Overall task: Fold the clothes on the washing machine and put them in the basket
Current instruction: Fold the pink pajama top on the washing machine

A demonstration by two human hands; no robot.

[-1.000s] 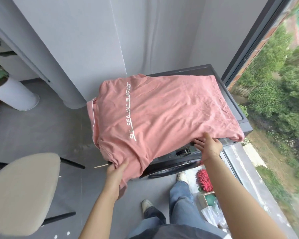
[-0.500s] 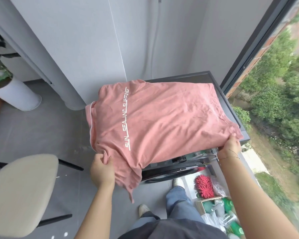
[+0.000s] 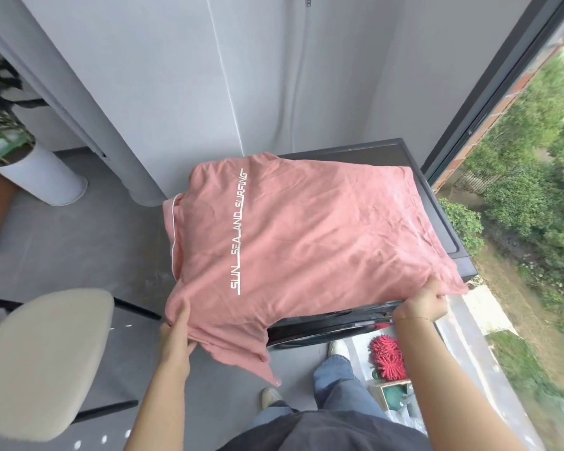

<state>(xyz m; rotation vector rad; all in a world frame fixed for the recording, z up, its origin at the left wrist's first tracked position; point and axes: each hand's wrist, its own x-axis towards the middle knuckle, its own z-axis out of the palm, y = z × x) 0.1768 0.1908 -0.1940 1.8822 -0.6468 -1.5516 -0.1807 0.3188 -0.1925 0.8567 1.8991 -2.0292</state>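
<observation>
Head view, nearest first: the left hand (image 3: pixel 176 333) pinches the near left corner of the pink T-shirt (image 3: pixel 306 236), thumb on top and fingers curled under where the cloth droops off the front edge. The right hand (image 3: pixel 424 304) grips the near right corner, fingers curled round the hem just above the machine's dark front. Both hands sit on the shirt's closest edge, well apart from each other, one at each end.

Beyond them the shirt lies spread flat over the top of the washing machine (image 3: pixel 437 203), printed side up. Its long axis runs left to right, across the person, with the white lettering (image 3: pixel 238 232) running away from the near edge towards the wall. The collar side hangs over the machine's left edge.

My guess is that the coming move lifts this near edge and carries it away from the body. Neither hand is clearly nearer to the far edge. No basket is in view.
</observation>
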